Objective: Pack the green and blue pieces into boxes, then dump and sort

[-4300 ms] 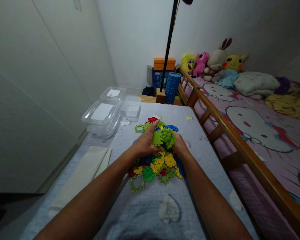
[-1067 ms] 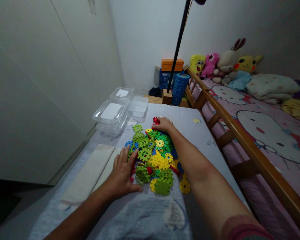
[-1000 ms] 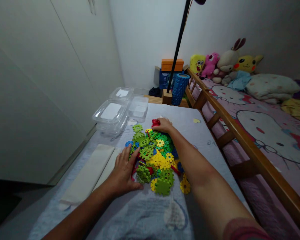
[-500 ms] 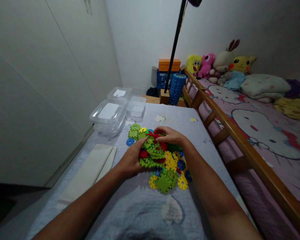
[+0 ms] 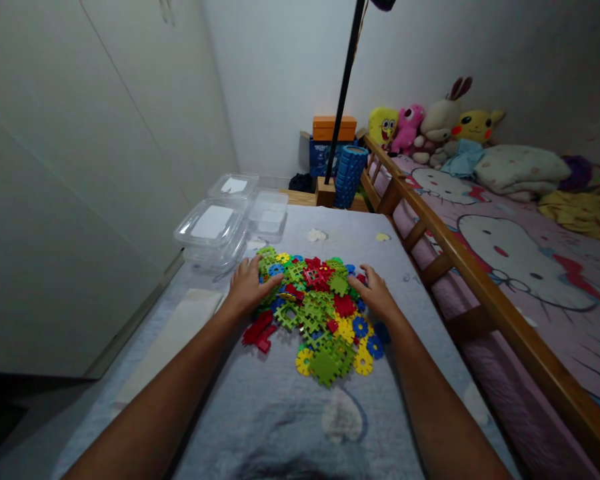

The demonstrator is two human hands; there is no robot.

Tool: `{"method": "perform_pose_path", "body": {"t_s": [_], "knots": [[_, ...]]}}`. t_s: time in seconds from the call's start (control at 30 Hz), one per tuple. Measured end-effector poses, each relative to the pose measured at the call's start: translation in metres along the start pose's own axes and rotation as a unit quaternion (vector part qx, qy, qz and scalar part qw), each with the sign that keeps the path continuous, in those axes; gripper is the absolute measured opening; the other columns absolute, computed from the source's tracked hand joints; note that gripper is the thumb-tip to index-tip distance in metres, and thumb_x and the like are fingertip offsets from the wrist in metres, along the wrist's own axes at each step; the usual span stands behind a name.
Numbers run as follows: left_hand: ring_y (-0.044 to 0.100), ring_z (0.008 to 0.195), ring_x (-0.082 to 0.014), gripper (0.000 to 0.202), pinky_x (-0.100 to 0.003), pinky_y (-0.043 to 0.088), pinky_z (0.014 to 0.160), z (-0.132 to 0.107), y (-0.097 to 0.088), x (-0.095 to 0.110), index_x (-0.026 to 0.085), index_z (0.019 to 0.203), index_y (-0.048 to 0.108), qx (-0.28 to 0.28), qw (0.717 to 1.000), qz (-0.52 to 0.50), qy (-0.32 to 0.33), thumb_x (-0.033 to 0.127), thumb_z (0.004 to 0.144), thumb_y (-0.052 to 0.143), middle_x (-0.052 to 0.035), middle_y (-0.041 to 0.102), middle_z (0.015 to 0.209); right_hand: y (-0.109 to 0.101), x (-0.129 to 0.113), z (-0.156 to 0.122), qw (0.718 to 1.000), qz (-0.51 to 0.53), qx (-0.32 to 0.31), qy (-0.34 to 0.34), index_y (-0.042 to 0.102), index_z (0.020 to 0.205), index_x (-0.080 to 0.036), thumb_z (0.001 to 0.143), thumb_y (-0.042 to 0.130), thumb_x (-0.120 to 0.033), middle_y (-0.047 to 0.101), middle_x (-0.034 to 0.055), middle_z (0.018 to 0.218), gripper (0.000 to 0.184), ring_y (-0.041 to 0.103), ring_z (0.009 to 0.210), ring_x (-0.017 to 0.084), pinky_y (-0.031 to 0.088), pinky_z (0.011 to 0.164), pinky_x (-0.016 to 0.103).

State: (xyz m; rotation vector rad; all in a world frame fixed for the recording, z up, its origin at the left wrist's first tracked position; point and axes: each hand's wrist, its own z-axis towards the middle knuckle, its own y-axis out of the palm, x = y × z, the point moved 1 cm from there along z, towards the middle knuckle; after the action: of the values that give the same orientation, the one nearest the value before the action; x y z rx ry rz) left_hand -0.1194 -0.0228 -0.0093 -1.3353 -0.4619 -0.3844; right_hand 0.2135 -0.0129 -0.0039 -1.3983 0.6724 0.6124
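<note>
A loose heap of plastic building pieces (image 5: pixel 316 308) covers the middle of the cloth-covered table. Green squares, red pieces and yellow and blue notched discs make it up. My left hand (image 5: pixel 251 285) lies at the heap's left edge, fingers apart, thumb stretched over the pieces. On the opposite side, my right hand (image 5: pixel 375 291) rests with spread fingers at the right edge. Neither hand grips a piece. Some red pieces (image 5: pixel 260 331) lie just below my left hand. A green square (image 5: pixel 326 367) and a yellow disc (image 5: pixel 363 361) sit at the near end.
Clear plastic boxes (image 5: pixel 213 230) with lids and paper labels stand at the table's back left. A folded beige cloth (image 5: pixel 180 343) lies left of my left forearm. A wooden bed rail (image 5: pixel 445 257) runs along the right side. A black pole (image 5: pixel 345 93) rises behind the table.
My hands have moved apart, from around a clump of green and red pieces to the heap's two sides. The clump has been let go and its pieces are now spread out.
</note>
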Motion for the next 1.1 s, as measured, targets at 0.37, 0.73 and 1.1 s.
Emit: {"method": "perform_pose_path", "body": {"t_s": [0.37,0.73,1.1], "knots": [[0.048,0.136,-0.034,0.077,-0.05,0.034,0.116,0.009,0.027,0.054,0.014,0.144,0.049,-0.112,0.973,-0.186,0.076,0.061,0.084,0.057,-0.0176,0.053,0.146,0.038,-0.032,-0.007,0.985,0.142,-0.063,-0.077,0.049,0.138,-0.023,0.062,0.083,-0.048,0.059,0.0103,0.136,0.088,0.055,0.126,0.03,0.041,0.11,0.048],[0.062,0.118,-0.0274,0.066,-0.043,0.045,0.106,0.006,0.012,0.088,0.02,0.141,0.052,-0.146,0.9,-0.383,0.149,0.051,0.084,0.064,-0.0113,0.066,0.128,0.023,-0.039,-0.007,0.919,0.358,-0.161,-0.035,0.066,0.112,-0.024,0.067,0.081,-0.041,0.074,0.0016,0.103,0.05,0.069,0.095,0.023,0.054,0.091,0.038],[0.028,0.148,-0.0432,0.126,-0.06,0.028,0.118,-0.05,-0.026,0.001,0.023,0.157,0.03,-0.19,0.966,-0.06,0.166,0.073,0.053,0.08,-0.0205,0.031,0.161,-0.029,0.021,-0.067,0.988,-0.004,-0.124,-0.097,0.028,0.157,-0.023,0.07,0.076,-0.051,0.032,0.0157,0.161,0.102,0.033,0.148,0.034,0.029,0.119,0.053]]}}
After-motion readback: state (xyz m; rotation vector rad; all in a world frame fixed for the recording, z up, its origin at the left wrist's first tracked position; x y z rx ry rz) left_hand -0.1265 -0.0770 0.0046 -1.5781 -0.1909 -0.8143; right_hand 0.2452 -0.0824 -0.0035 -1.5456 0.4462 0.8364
